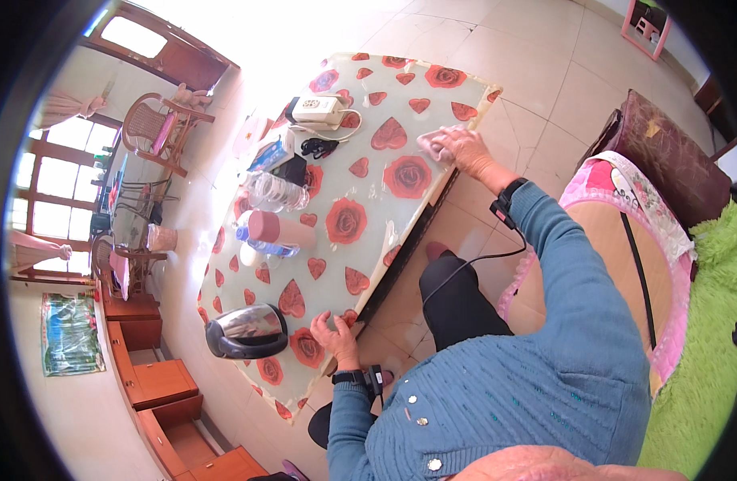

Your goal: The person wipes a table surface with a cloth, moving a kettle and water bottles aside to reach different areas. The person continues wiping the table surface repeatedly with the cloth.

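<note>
My right hand presses a folded pale pink cloth onto the table's near edge, at the upper right. My left hand rests at the edge near the other end of the table, fingers loosely bent and apart, holding nothing. Between them spreads a clear-looking tablecloth printed with red roses and hearts. Just beyond my left hand stands a steel electric kettle with a black handle. A pink bottle, a blue-capped plastic bottle and clear plastic bottles are grouped farther across.
A white power strip or adapter box with a cable, a black coiled cord and a tissue box lie towards the far side. Rattan chairs and orange wooden cabinets stand beyond. A pink-trimmed seat is beside me.
</note>
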